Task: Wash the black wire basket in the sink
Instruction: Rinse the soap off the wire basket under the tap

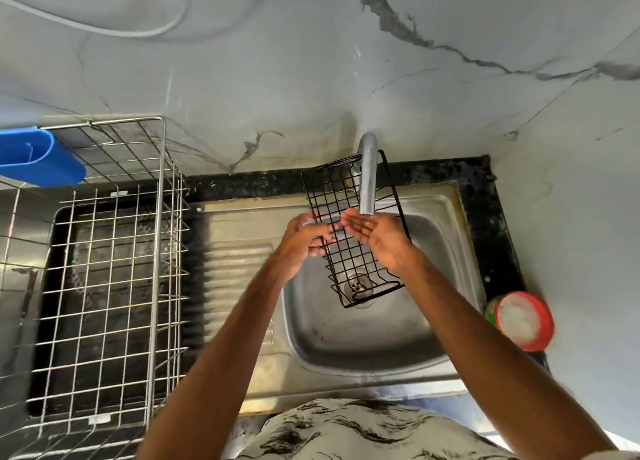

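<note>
Left grip (303, 239) on wire basket (349, 258)

Tap (367, 179) overhangs basket (349, 251) – blocks from above; sink (363, 338) free in front & R.

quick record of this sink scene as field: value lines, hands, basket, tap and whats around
basket: black wire basket, held tilted over the sink, upper end behind the tap
left hand: left hand grips the basket's left edge
right hand: right hand open, palm up under the spout
water: no stream seen
left of sink: steel rack with a blue holder
right of sink: red-rimmed tub on the counter
</note>
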